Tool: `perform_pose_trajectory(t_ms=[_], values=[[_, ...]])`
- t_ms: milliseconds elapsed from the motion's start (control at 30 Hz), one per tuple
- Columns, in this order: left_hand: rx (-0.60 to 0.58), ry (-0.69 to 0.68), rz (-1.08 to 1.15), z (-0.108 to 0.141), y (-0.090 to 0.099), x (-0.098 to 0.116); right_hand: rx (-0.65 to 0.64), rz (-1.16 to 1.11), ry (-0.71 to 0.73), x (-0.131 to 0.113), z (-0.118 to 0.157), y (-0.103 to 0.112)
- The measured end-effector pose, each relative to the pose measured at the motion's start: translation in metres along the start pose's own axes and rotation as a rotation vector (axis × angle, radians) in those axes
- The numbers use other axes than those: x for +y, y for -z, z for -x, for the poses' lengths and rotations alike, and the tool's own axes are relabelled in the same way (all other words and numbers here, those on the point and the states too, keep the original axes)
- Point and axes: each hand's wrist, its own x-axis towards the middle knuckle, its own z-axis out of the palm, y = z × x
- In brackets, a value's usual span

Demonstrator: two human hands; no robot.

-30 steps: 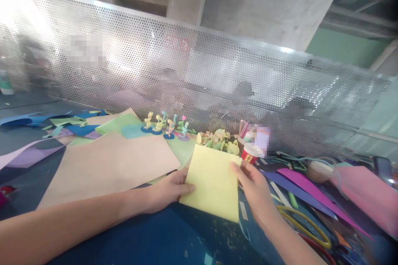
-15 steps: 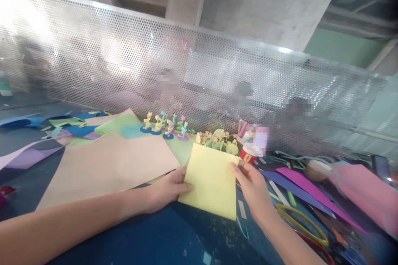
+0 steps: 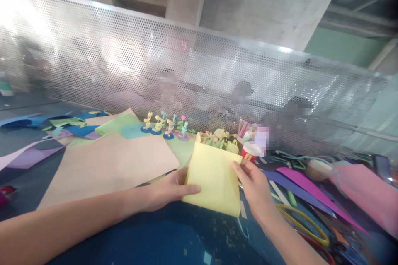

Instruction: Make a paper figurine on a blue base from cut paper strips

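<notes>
A pale yellow square sheet (image 3: 214,178), of paper or thin foam, is held up above the dark blue table (image 3: 139,240). My left hand (image 3: 174,188) grips its left edge, thumb laid flat across the front and fingers behind. At the upper right edge my right hand (image 3: 251,180) pinches the sheet between thumb and fingers. The sheet bows slightly between the hands. Behind it, partly covered, lies a heap of small yellow-green cut pieces (image 3: 217,140). A large beige sheet (image 3: 115,161) rests beyond my left forearm.
Several small coloured figures on round bases (image 3: 168,126) stand at the back. A red and white paper cup (image 3: 248,152) is beyond my right hand. Yellow-handled scissors (image 3: 303,223), a magenta strip (image 3: 311,186) and a pink sheet (image 3: 367,190) lie right. A perforated metal screen (image 3: 124,62) borders the table.
The yellow sheet has shifted slightly right and now bows a little. My left thumb reaches farther across its front. My right hand has moved slightly right with the sheet.
</notes>
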Motion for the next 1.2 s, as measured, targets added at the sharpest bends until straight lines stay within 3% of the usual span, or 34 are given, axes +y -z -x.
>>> perform_pose_trajectory(t_ms=[300, 600, 767, 967, 1067, 1200], values=[[-0.011, 0.108, -0.216, -0.002, 0.002, -0.002, 0.076, 0.003, 0.017, -0.009, 0.001, 0.002], [0.012, 0.122, -0.184, -0.003, 0.003, -0.004, 0.101, 0.007, 0.047, -0.009, 0.001, 0.004], [0.026, 0.111, -0.163, -0.003, 0.004, -0.006, 0.109, -0.111, -0.032, -0.011, 0.000, 0.002], [0.237, -0.041, -0.073, -0.008, 0.005, -0.007, -0.168, -0.403, -0.185, -0.010, 0.006, -0.006], [0.313, -0.131, -0.066, -0.009, 0.003, -0.004, -0.297, -0.332, -0.165, -0.007, 0.016, -0.016], [0.277, -0.172, -0.038, -0.006, -0.008, -0.001, -0.396, -0.159, -0.132, -0.008, 0.033, -0.033]])
